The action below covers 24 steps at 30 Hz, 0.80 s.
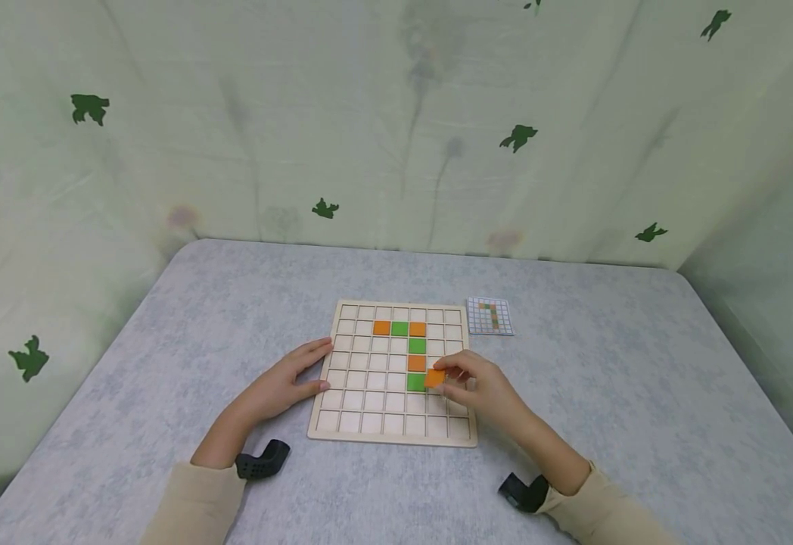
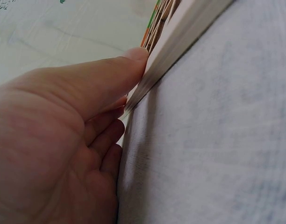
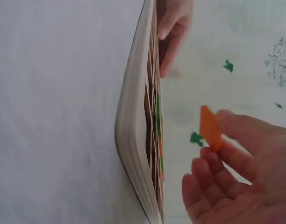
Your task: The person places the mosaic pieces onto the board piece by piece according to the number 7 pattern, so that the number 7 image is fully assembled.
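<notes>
Right hand (image 1: 481, 390) pinching orange tile (image 1: 434, 378) between thumb and fingertips, just above board (image 1: 396, 424). Tile at 9 o'clock of that hand, beside green tile (image 1: 415, 382). Left hand (image 1: 287, 382) flat, fingers together, against board's 9 o'clock edge.

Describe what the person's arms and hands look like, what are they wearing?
Both hands are bare: no gloves or rings show on the left hand or the right hand. Each forearm is covered by a long beige sleeve ending at the wrist. A small black device sits at the left wrist, and a second black unit at the right.
</notes>
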{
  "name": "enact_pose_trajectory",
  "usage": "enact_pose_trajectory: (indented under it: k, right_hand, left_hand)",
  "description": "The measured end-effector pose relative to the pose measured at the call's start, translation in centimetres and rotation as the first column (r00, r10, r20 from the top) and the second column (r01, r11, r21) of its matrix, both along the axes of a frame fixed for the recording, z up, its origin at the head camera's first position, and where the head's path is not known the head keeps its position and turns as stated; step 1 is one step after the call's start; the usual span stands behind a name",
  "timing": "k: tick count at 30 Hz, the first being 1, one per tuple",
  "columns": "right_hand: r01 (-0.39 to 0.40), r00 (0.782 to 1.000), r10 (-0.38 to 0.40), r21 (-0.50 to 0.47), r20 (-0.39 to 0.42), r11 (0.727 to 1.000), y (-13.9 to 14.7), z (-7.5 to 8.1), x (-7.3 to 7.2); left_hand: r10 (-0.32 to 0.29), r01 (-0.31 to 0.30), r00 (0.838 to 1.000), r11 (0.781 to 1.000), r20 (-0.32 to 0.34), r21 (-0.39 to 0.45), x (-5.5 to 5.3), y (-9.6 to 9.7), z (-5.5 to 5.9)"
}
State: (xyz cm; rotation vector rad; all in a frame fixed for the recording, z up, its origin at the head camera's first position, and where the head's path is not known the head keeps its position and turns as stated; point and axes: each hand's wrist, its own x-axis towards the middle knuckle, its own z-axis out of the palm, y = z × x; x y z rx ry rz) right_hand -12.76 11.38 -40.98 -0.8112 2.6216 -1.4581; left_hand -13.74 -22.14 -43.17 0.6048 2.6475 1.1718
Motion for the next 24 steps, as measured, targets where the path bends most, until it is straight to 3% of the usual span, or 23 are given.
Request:
enact_pose_trajectory:
  k: [7,13,18,24]
  right_hand:
    - [-0.088,0.994,0.084,0.056,0.075,0.995,-1.0,-1.6,0.7]
    - [-0.09,0.996,0.09,0.119,0.004,0.989,-1.7,-2.1,1.0]
    - [-0.072,0.997,0.075,0.17,-0.015,0.983,-2.2,-2.0,1.2]
    - [-0.078,0.996,0.066,0.201,0.066,0.976,-1.9,-0.9,1.2]
  left_hand:
    - [0.002,-0.002,1.0,1.0,0.005,-0.002,0.1,0.0,0.1]
    - [0.003,-0.003,1.0,1.0,0.001,-0.017,0.2,-0.1,0.1]
    - [0.005,-0.005,1.0,1.0,0.004,-0.018,0.2,-0.2,0.1]
    - [0.007,-0.007,1.0,1.0,0.012,-0.01,0.4,-0.2,0.2]
